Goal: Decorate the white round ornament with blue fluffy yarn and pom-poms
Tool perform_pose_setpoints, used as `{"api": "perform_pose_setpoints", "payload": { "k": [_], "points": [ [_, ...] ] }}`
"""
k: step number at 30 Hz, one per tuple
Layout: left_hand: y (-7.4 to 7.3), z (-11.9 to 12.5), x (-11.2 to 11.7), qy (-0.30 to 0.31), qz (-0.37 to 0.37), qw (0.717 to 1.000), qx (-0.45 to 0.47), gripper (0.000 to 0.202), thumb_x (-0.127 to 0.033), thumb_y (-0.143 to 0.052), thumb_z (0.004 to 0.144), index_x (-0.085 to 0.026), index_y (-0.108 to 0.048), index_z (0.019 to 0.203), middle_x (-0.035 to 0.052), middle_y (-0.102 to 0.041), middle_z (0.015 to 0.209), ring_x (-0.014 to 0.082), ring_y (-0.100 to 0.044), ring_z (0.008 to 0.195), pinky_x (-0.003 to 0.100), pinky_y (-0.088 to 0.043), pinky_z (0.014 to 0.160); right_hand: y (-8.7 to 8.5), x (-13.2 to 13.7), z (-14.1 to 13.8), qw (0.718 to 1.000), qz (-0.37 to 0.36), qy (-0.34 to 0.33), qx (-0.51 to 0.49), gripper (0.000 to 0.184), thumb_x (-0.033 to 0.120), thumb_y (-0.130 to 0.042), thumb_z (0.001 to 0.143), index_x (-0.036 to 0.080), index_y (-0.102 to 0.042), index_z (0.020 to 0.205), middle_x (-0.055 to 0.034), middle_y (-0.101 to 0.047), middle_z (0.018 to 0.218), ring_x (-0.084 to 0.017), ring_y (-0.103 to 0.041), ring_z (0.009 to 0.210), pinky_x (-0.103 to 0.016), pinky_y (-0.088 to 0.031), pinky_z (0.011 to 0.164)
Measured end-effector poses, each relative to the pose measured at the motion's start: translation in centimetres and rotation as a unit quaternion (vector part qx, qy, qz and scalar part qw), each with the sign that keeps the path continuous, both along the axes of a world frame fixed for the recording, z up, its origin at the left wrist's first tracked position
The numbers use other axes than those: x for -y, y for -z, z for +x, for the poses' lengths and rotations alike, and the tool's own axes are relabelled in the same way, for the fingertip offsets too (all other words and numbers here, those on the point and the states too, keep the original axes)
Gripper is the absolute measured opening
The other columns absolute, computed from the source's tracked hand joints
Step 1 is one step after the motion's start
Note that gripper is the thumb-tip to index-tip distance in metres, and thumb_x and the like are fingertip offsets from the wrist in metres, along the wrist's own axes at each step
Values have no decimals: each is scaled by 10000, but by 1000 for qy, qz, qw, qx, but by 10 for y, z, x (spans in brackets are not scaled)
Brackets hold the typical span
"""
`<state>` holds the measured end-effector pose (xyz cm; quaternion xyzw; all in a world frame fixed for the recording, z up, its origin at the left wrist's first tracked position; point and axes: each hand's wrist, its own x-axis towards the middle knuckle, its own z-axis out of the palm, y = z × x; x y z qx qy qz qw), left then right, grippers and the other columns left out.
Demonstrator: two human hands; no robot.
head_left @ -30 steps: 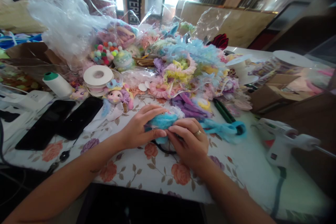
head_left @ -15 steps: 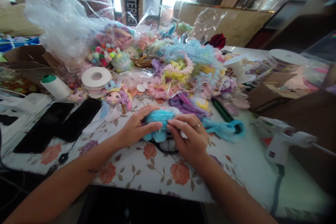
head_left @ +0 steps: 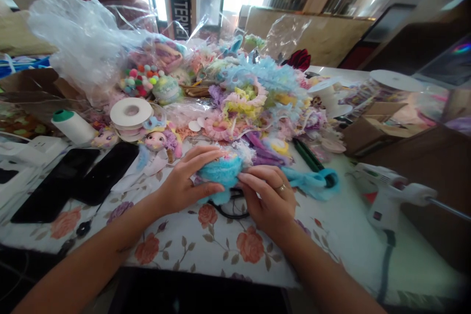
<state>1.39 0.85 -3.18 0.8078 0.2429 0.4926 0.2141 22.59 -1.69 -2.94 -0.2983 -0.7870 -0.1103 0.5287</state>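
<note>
My left hand [head_left: 186,181] wraps around a fluffy turquoise plush piece [head_left: 220,172] just above the floral tablecloth [head_left: 206,245], thumb under it and fingers over its top. From the right, my right hand [head_left: 268,196], which wears a ring, pinches the same piece with curled fingers. A strip of turquoise fur [head_left: 312,182] trails off to the right of the hands. A black loop [head_left: 230,211], perhaps scissor handles, lies under the plush piece.
A heap of pastel ruffled trims [head_left: 253,93] and plastic bags [head_left: 84,39] fills the table behind. A small doll [head_left: 156,141], white tape rolls [head_left: 130,112], a thread cone [head_left: 71,126] and two black phones [head_left: 73,176] lie left. A white glue gun [head_left: 390,196] sits right.
Both hands shifted slightly on the turquoise plush piece and turned it; the right fingers moved from below it to its right side. The camera view drifted a little.
</note>
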Motion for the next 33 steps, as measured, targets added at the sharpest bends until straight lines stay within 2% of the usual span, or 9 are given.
{"api": "perform_pose_setpoints", "payload": {
  "k": [5, 12, 15, 19, 24, 26, 29, 31, 33],
  "points": [
    [0, 0, 1, -11, 4, 1000, -5, 553, -356, -716, 837, -242, -541, 1350, 132, -595, 1287, 287, -555, 1214, 423, -478, 1017, 1, 0, 0, 1000, 9, -1, 3, 282, -3, -650, 823, 190, -656, 1028, -53, -658, 893, -182, -627, 821, -327, -541, 735],
    [9, 5, -1, -54, -150, 987, 5, 468, -451, -666, 859, -199, -602, 1248, 112, -613, 1259, 273, -568, 1191, 384, -487, 1011, 2, -4, -5, 1000, -9, 8, 5, 227, 100, -712, 830, 194, -637, 1022, -71, -657, 906, -199, -627, 837, -338, -544, 731],
    [8, 8, 0, -33, -193, 981, 4, 506, -477, -685, 834, -193, -598, 1243, 103, -620, 1244, 274, -575, 1175, 386, -481, 1012, 3, -5, -5, 1000, -10, 2, 16, 194, 63, -674, 838, 196, -621, 968, -72, -654, 901, -198, -617, 833, -334, -546, 721],
    [6, 9, 2, -21, -244, 970, 6, 665, -456, -820, 691, -197, -584, 1256, 96, -628, 1246, 295, -578, 1173, 393, -475, 1015, 5, -4, -5, 999, -4, -7, 32, 213, 20, -639, 831, 192, -612, 954, -76, -662, 896, -200, -609, 820, -341, -544, 725],
    [5, 7, -2, -62, -291, 954, 36, 610, -469, -770, 733, -190, -587, 1244, 109, -646, 1233, 297, -611, 1134, 402, -502, 975, 1, -4, -1, 999, 14, -29, 14, 245, -3, -616, 805, 177, -595, 971, -95, -680, 904, -212, -625, 828, -352, -538, 725],
    [3, 4, -6, -120, -270, 955, 37, 606, -460, -772, 727, -190, -590, 1239, 109, -638, 1252, 303, -597, 1159, 415, -484, 1001, 0, -7, 1, 1000, -14, -24, 2, 235, 8, -610, 810, 191, -583, 955, -83, -676, 894, -204, -624, 807, -350, -532, 717],
    [-3, -1, -11, -209, -204, 956, 16, 552, -396, -755, 742, -186, -596, 1228, 103, -630, 1259, 292, -576, 1185, 414, -453, 1036, 3, -14, 4, 993, -112, -28, 32, 143, 69, -583, 855, 207, -576, 894, -60, -664, 841, -202, -617, 788, -357, -528, 716],
    [-6, -4, -14, -239, -182, 954, 6, 524, -369, -732, 751, -186, -596, 1223, 101, -626, 1267, 289, -566, 1199, 411, -447, 1043, 8, -20, 3, 976, -188, -29, 103, 108, 105, -565, 880, 204, -592, 847, -59, -668, 826, -215, -619, 787, -367, -531, 706],
    [-6, -6, -16, -252, -196, 948, 13, 536, -375, -736, 737, -185, -596, 1218, 104, -621, 1279, 298, -560, 1205, 420, -448, 1040, 11, -25, 3, 960, -234, -21, 155, 83, 140, -577, 890, 195, -634, 864, -72, -688, 865, -234, -636, 813, -382, -543, 714]
  ]
}}
